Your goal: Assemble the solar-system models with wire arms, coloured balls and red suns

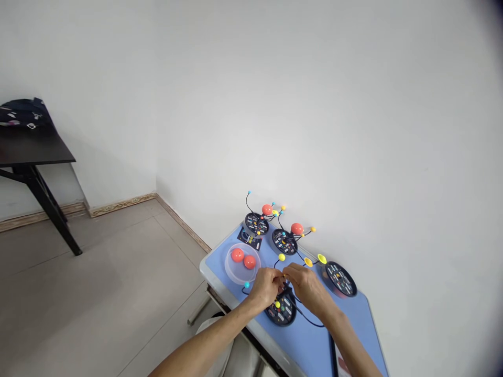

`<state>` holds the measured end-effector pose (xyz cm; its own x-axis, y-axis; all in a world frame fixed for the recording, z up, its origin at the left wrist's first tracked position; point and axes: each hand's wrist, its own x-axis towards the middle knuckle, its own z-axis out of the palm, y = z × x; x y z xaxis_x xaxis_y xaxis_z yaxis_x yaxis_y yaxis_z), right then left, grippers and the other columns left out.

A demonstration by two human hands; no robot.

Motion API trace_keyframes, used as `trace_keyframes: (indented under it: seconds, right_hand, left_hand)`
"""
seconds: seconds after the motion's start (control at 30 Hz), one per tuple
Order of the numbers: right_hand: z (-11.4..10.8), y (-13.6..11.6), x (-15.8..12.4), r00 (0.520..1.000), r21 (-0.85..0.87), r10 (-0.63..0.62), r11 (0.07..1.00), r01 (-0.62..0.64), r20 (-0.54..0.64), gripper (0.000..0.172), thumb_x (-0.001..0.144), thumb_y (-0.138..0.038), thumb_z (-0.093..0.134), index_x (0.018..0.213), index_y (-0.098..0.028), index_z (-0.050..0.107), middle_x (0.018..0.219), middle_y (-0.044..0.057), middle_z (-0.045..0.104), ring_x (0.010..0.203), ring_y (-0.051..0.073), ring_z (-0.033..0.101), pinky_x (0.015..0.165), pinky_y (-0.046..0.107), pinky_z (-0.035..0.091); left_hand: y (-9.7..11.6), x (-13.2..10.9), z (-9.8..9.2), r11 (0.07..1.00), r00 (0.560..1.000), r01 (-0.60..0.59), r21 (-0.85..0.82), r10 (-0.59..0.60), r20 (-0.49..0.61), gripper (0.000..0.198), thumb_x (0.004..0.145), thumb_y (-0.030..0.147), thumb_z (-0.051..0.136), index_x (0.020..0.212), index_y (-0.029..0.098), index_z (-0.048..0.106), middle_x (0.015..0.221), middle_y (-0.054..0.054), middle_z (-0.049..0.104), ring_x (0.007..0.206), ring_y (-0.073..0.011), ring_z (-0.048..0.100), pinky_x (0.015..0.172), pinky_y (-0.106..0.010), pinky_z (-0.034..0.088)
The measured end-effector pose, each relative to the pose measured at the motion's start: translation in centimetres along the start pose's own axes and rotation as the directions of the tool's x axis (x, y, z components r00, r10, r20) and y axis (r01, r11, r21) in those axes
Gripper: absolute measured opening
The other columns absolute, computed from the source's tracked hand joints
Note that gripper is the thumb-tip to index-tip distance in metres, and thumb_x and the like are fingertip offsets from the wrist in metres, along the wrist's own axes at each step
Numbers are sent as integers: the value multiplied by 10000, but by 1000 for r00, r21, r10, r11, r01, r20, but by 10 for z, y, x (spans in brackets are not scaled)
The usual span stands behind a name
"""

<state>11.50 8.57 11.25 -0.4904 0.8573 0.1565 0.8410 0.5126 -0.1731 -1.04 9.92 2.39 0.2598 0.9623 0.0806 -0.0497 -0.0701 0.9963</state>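
Note:
My left hand (pixel 268 285) and my right hand (pixel 305 284) meet over the nearest solar system model (pixel 281 314), both with fingers pinched. A small orange ball (pixel 284 276) shows between the fingertips of the two hands. What else my right fingers grip is hidden. This model has a round black base printed with planets and thin black wire arms. A blue ball (pixel 247 285) and a yellow ball (pixel 282 257) tip some of the arms. My left hand is close to a clear plastic bowl (pixel 231 276) that holds two red-orange balls (pixel 243 258).
Two similar models (pixel 257 224) (pixel 284 242) with red balls stand along the wall. Another round base (pixel 341 278) is at the right. A dark card (pixel 250 239) lies by the bowl on the blue table (pixel 314 343). A black table (pixel 35 146) stands far left.

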Motion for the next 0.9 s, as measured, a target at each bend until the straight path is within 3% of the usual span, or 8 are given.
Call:
trace_keyframes:
  seconds: [0.27,0.43,0.7,0.9]
  right_hand:
    - [1,-3,-1,996,-228,-1,973,22,92,357,824,70,359,746,-169,611,744,49,631,659,162,560,609,253,348]
    - [0,-10,-1,988,-332,9,942,45,157,371,754,115,392,801,-152,647,818,90,679,783,208,614,662,274,371]
    - [-4,-20,7,975,-408,78,913,13,206,361,747,124,436,773,-153,666,785,89,702,742,193,656,620,266,362]
    - [-5,-22,6,972,-430,120,902,-22,201,355,777,122,442,802,-152,668,812,85,705,770,190,665,609,264,348]
  left_hand:
    - [-5,0,3,998,998,-54,26,55,-29,252,792,199,477,583,165,615,557,-17,590,573,-164,552,541,-249,413]
    - [-3,-1,4,995,995,-94,41,96,-40,227,732,152,476,509,189,494,500,25,486,554,-138,473,532,-245,347]
    - [4,-4,3,992,993,-115,46,116,-31,205,671,158,453,490,217,377,477,39,408,527,-120,391,511,-251,279]
    - [0,-2,5,994,994,-103,21,103,-29,195,689,204,455,505,218,393,499,22,453,545,-133,433,530,-257,305]
